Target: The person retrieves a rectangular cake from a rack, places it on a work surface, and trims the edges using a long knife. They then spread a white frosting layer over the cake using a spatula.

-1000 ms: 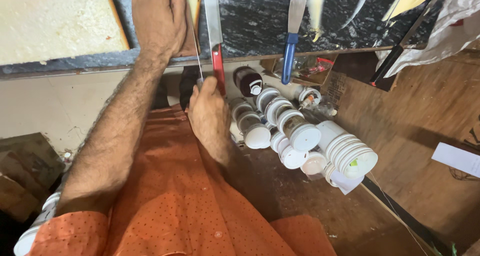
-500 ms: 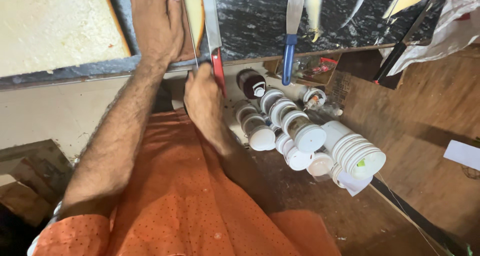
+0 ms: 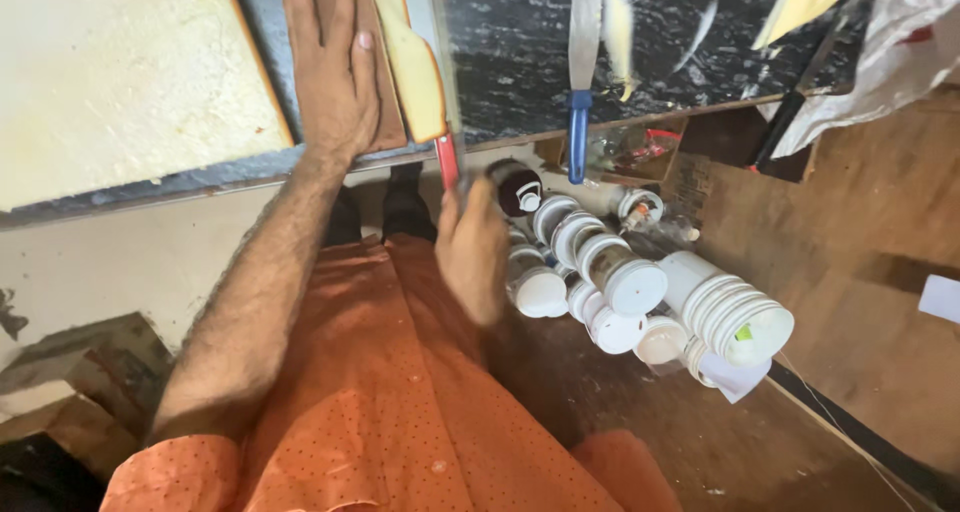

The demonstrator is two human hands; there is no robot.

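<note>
**Clerk:** Item one, far left: pale board (image 3: 110, 72), lying flat on the dark speckled counter (image 3: 520, 62), clear of your work.

**Checker:** Item two?

**Clerk:** Left hand (image 3: 330, 72). You are pressing it flat, fingers straight and together, onto the brown slab (image 3: 385, 102). Judged purpose: you are pinning the piece so it is not sliding under the blade.

**Checker:** And beside it?

**Clerk:** Yellow-tan slice (image 3: 415, 67), lying just right of your left hand, touching the long knife (image 3: 440, 72). The knife is running along the slice, red handle overhanging the counter edge.

**Checker:** Right hand?

**Clerk:** Right hand (image 3: 470, 252) is sitting below the counter edge, curled at the red handle end. It is blurring, so I cannot tell whether the fingers are fully closing on the handle.

**Checker:** Anything further right?

**Clerk:** Blue-handled knife (image 3: 580, 82), lying idle on the counter, handle hanging over the edge. Below it, white-lidded jars (image 3: 600, 282), crowding together on a lower shelf, one dark jar (image 3: 518, 187) nearest your right hand. A stack of white lids (image 3: 740, 317) is closing the row.
</note>
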